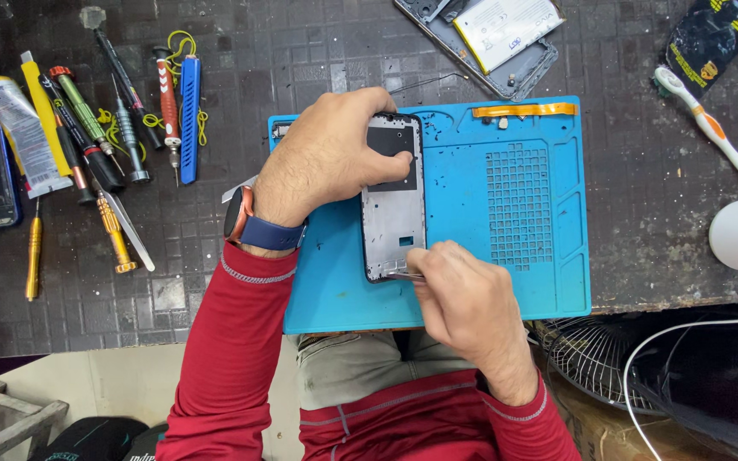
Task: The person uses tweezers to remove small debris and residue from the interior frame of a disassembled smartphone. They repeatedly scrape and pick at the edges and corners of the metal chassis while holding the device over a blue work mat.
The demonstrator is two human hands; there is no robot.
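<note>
Phone frame [393, 201] lies lengthwise away from the person on the blue mat [523, 282]; left hand [330, 158] clamps its top, right hand [463, 294] pinches tweezers [405, 276] at its near end.

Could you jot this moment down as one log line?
left hand: steadies phone frame | right hand: tweezers at frame's lower edge | base: blue mat

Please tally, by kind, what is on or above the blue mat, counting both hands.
Hands: 2, left hand and right hand
Phone frame: 1
Thin metal tool in the right hand: 1
Orange strip: 1
Blue mat: 1
Total: 6
</note>
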